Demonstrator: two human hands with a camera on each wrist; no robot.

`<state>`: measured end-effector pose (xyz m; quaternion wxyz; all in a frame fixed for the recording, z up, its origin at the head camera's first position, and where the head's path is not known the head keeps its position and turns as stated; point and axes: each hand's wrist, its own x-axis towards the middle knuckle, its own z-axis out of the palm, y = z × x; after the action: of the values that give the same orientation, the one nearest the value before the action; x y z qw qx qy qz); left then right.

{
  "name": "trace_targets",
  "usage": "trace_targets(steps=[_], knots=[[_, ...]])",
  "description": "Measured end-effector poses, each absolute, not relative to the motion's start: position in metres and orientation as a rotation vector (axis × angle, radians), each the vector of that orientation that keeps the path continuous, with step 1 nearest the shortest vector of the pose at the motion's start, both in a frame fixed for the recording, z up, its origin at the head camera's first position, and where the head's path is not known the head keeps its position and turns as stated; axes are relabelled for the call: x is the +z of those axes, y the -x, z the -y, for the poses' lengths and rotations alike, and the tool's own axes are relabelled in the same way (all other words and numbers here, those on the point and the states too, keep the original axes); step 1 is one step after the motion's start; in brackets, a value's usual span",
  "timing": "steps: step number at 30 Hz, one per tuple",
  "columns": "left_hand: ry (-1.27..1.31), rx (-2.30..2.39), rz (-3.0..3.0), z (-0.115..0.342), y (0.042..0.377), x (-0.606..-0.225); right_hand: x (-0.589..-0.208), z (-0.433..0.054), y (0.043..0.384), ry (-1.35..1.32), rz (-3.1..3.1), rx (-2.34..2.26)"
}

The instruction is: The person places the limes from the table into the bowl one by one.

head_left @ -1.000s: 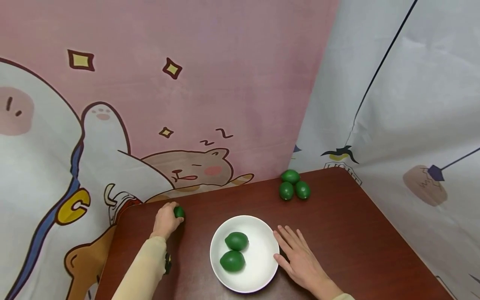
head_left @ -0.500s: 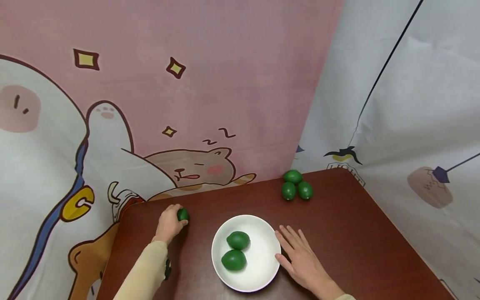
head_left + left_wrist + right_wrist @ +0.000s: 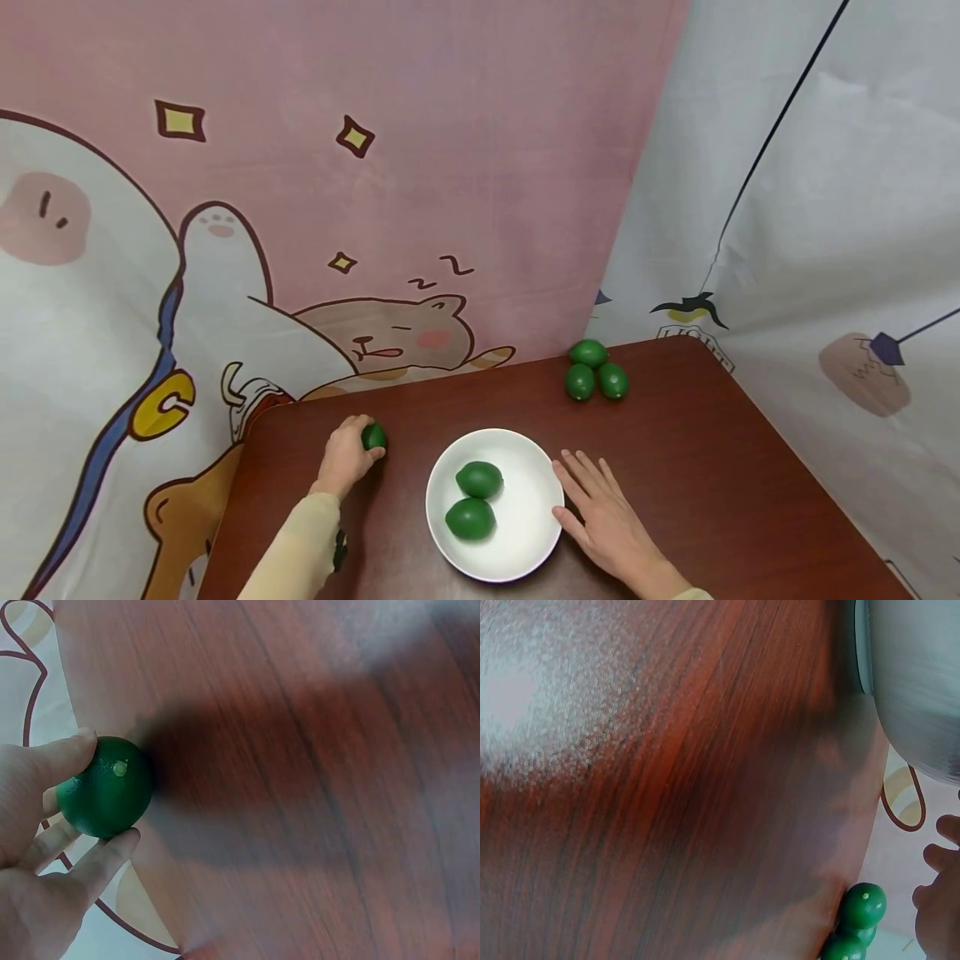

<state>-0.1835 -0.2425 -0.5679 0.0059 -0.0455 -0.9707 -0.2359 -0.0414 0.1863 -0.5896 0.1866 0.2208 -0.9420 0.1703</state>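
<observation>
My left hand [image 3: 347,457] pinches a green lime [image 3: 374,436] between thumb and fingers at the table's left side, near the back. In the left wrist view the lime [image 3: 106,787] shows its pale stem end, with fingertips on either side and a dark shadow beside it on the wood. A white round bowl [image 3: 528,546] stands at the front middle, holding two limes [image 3: 478,480] side by side in its left half. Beside the bowl's right rim lies my right hand [image 3: 606,521], fingers straight and spread, fingertips right at the rim.
Three more limes [image 3: 613,381] sit clustered at the back edge of the brown table [image 3: 697,450]. Behind and to the right hang printed cloths [image 3: 480,183] with cartoon animals, meeting the table's far edge.
My left hand, with the lime in its grip, has moved slightly right and toward me. The right hand and the bowl keep their places; the head view has shifted a little.
</observation>
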Motion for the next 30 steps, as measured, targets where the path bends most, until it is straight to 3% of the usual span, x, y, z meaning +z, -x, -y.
trace_targets(steps=[30], knots=[[0.291,-0.665,3.034,0.230,0.166,-0.570,-0.588,-0.186,0.041,-0.605,2.649,0.471]])
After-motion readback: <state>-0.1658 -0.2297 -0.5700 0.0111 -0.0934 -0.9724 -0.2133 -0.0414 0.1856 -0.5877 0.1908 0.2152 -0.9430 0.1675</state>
